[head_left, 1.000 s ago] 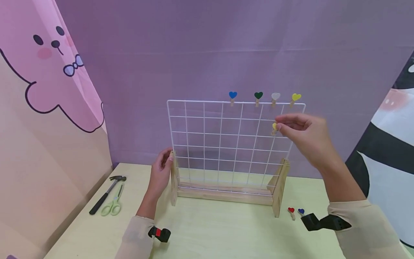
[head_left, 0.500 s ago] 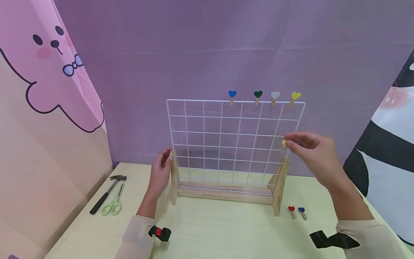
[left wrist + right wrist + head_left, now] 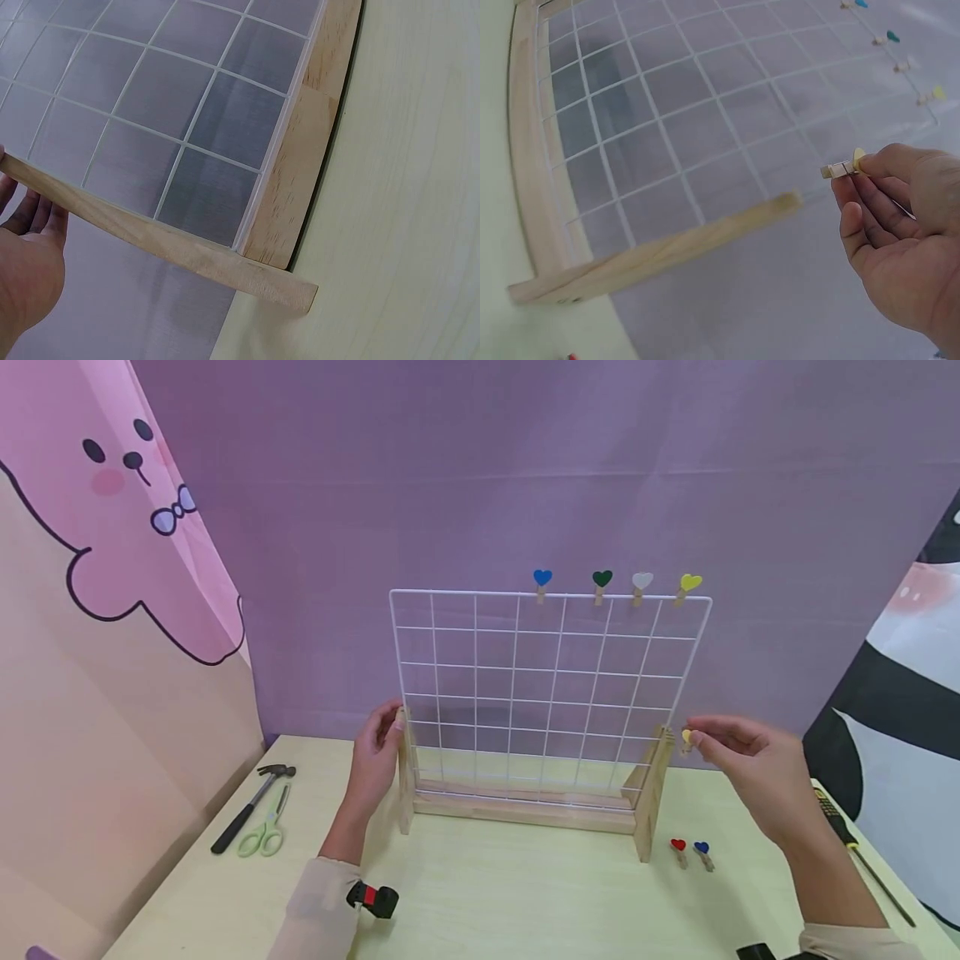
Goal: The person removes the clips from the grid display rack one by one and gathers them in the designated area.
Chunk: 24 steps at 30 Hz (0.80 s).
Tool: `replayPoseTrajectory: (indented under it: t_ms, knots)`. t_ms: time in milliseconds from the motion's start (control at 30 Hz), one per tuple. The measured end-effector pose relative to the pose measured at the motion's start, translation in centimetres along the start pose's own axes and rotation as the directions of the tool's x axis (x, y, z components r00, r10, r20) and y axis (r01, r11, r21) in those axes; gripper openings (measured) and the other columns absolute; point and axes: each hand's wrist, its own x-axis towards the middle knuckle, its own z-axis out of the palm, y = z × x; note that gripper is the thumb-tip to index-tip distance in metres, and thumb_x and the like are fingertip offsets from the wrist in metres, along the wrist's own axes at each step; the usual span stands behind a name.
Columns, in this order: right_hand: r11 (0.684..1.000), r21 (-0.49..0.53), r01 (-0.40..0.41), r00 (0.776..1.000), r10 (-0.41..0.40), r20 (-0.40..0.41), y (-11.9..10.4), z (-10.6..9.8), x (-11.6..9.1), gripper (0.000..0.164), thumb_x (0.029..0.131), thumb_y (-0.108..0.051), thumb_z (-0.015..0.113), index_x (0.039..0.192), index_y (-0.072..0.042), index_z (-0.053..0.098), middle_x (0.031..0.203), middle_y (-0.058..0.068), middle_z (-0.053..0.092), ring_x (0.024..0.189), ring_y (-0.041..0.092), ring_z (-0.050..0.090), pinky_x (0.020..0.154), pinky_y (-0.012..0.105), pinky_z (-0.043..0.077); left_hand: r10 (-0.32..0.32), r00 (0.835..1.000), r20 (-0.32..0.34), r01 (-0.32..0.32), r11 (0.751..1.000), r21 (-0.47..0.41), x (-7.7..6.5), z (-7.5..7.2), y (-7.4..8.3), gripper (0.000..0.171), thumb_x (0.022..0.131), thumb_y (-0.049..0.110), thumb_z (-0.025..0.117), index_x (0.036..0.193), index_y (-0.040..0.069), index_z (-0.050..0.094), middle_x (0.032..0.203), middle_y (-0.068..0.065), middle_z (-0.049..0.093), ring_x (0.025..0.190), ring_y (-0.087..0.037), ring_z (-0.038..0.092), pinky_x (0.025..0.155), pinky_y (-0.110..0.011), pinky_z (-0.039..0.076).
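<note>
A white wire grid (image 3: 534,685) stands upright in a wooden stand (image 3: 525,810). Its left upright (image 3: 187,251) is gripped near the top by my left hand (image 3: 373,750). Just right of the stand's right post, my right hand (image 3: 757,772) pinches a small wooden clothespin (image 3: 841,169) with a pale yellow heart; it is apart from the grid. Along the grid's top wire sit heart clothespins: a blue one (image 3: 542,581), a dark green one (image 3: 602,583), a white one (image 3: 642,585) and a yellow one (image 3: 689,585).
On the table (image 3: 510,893), a red heart clothespin (image 3: 679,852) and a dark blue one (image 3: 703,855) lie right of the stand. A hammer (image 3: 253,807) and green scissors (image 3: 267,827) lie at left. A yellow-black handled tool (image 3: 832,814) lies at the right edge, partly behind my arm.
My right hand has moved down and to the right with the yellow clothespin, from in front of the grid to beside the right post. The left hand has stayed on its upright.
</note>
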Motion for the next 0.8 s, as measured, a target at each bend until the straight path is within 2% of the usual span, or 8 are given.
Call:
replayPoseTrajectory:
  t_ms: [167,467,800]
  knots:
    - [0.997,0.048,-0.066,0.998,0.067,-0.002,2.3,-0.2,-1.2,0.036,0.101,-0.028,0.068,0.129,-0.006,0.068,0.101,-0.033,0.070,0.089,-0.008,0.066,0.078,0.004,0.051,-0.001,1.000,0.003,0.000,1.000,0.006,0.0,0.0,0.0,0.036,0.108,0.010,0.050,0.144,0.004,0.053,0.136,-0.018,0.059,0.115,-0.012,0.055,0.094,-0.009,0.046]
    - [0.989,0.026,-0.146,0.989,0.147,-0.024,5.9,-0.4,-2.9,0.032,0.100,-0.029,0.070,0.125,-0.010,0.072,0.097,-0.033,0.070,0.083,-0.005,0.064,0.073,0.005,0.050,-0.007,1.000,0.011,0.006,1.000,0.020,-0.1,-0.1,0.2,0.037,0.109,0.010,0.050,0.145,0.005,0.053,0.137,-0.017,0.059,0.118,-0.016,0.055,0.095,-0.008,0.045]
    - [0.975,0.052,-0.216,0.974,0.219,-0.059,9.7,-1.0,-4.5,0.026,0.098,-0.024,0.072,0.120,-0.010,0.075,0.094,-0.035,0.069,0.078,-0.006,0.064,0.069,0.008,0.052,-0.007,1.000,0.004,0.006,1.000,0.023,0.0,-0.1,0.2,0.037,0.108,0.011,0.051,0.145,0.005,0.053,0.138,-0.018,0.059,0.118,-0.014,0.055,0.096,-0.008,0.045]
